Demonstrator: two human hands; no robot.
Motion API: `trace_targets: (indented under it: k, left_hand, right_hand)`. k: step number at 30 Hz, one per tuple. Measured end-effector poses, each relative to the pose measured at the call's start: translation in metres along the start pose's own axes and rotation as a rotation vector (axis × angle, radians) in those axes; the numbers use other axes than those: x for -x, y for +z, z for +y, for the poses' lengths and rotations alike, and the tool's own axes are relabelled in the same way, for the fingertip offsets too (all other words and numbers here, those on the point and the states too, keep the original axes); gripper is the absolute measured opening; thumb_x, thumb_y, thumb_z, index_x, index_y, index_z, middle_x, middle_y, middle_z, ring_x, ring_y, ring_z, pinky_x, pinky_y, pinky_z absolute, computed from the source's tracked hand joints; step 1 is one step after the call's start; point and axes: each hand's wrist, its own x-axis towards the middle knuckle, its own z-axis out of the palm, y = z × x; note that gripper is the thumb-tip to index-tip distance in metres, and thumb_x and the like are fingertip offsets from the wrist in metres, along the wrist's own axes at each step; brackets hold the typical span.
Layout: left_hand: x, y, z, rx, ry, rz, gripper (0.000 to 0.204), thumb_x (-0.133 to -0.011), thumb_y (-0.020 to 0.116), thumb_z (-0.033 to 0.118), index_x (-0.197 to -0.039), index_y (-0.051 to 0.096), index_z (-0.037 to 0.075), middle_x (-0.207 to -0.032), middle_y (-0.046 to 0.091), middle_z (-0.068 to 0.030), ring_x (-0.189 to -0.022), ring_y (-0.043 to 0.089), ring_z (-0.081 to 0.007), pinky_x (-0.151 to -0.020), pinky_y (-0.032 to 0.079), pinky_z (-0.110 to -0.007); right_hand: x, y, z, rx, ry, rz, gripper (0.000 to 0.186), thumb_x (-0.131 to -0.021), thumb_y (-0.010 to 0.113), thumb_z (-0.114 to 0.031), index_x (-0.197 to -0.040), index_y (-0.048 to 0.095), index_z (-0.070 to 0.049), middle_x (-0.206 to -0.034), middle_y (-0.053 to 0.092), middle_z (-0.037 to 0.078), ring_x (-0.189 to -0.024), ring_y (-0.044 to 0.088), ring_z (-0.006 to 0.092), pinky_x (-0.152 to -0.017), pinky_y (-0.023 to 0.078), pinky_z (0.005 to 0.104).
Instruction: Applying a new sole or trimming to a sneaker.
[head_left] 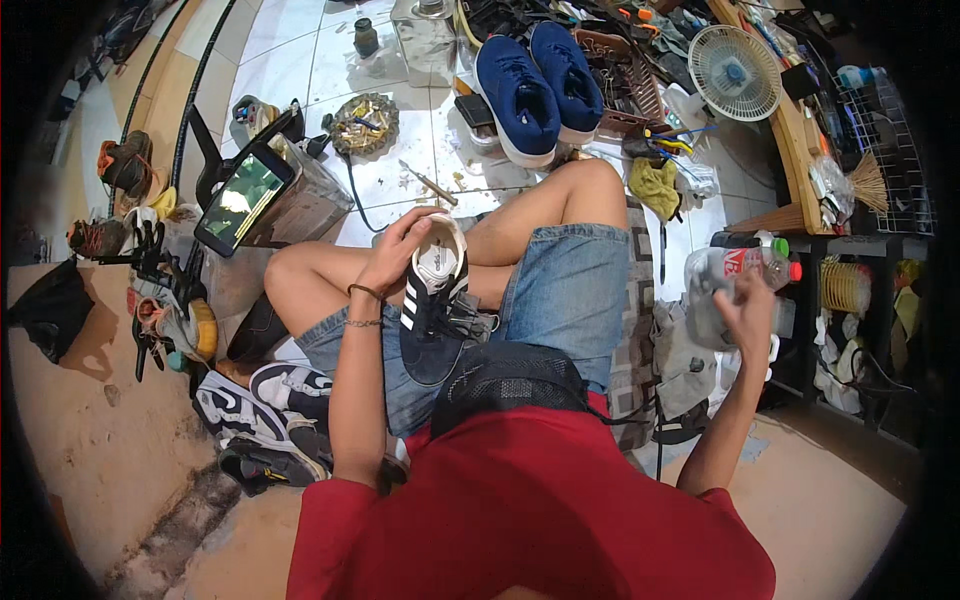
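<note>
My left hand (398, 248) is closed on the heel end of a black sneaker (427, 335) with white side stripes. The sneaker lies over my lap, its opening and pale insole facing up and its toe pointing back at me. Out to the right, my right hand (748, 312) has its fingers apart in front of clear plastic bottles, one with a red label (738, 262) and a red cap. Whether the fingertips touch that bottle I cannot tell.
Blue sneakers (518, 100) stand ahead on the tiles, beside a brown basket (630, 85) of tools. A phone (243, 200) leans on a box at left. A wooden-handled tool (432, 187), a tray of butts (364, 124) and a white fan (735, 72) are farther off. More shoes (262, 415) lie left.
</note>
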Motion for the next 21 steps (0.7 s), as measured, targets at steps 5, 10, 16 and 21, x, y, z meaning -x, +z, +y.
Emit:
trace_targets:
  k: [5,10,16,21]
  left_hand:
    - [0.014,-0.006,0.015,0.197,0.126,0.068,0.048,-0.101,0.05,0.04,-0.128,0.055,0.0,-0.117,0.062,-0.0091,-0.105,0.06,-0.0152,-0.091,0.049,-0.029]
    - [0.047,0.009,0.055,0.195,0.411,0.264,0.069,-0.096,0.047,0.057,-0.133,0.047,-0.001,-0.129,0.056,-0.0155,-0.118,0.056,-0.0236,-0.101,0.045,-0.037]
    - [0.084,0.004,0.071,0.219,0.6,0.443,0.07,-0.094,0.046,0.061,-0.13,0.047,0.0,-0.135,0.051,-0.0238,-0.124,0.053,-0.0316,-0.105,0.042,-0.041]
    - [0.092,-0.002,0.091,-0.004,0.67,0.591,0.072,-0.095,0.046,0.06,-0.122,0.052,-0.006,-0.128,0.056,-0.0261,-0.117,0.058,-0.0309,-0.101,0.047,-0.039]
  right_hand:
    - [-0.014,0.038,-0.093,-0.449,0.2,-0.169,0.036,-0.078,0.079,-0.03,-0.079,0.061,0.001,-0.073,0.062,0.01,-0.066,0.061,0.0205,-0.063,0.047,0.0358]
    - [-0.02,0.113,-0.215,-0.704,-0.353,-0.747,0.045,-0.083,0.074,-0.042,-0.092,0.063,0.0,-0.083,0.068,0.014,-0.07,0.065,0.0219,-0.065,0.051,0.0338]
    - [-0.019,0.136,-0.254,-0.825,-0.372,-0.392,0.037,-0.09,0.067,-0.035,-0.083,0.06,0.001,-0.074,0.063,0.012,-0.064,0.062,0.0224,-0.063,0.049,0.0333]
    - [-0.002,0.159,-0.25,-1.167,-0.34,-0.683,0.035,-0.09,0.067,-0.032,-0.1,0.06,0.0,-0.078,0.063,0.01,-0.069,0.061,0.0167,-0.063,0.048,0.0317]
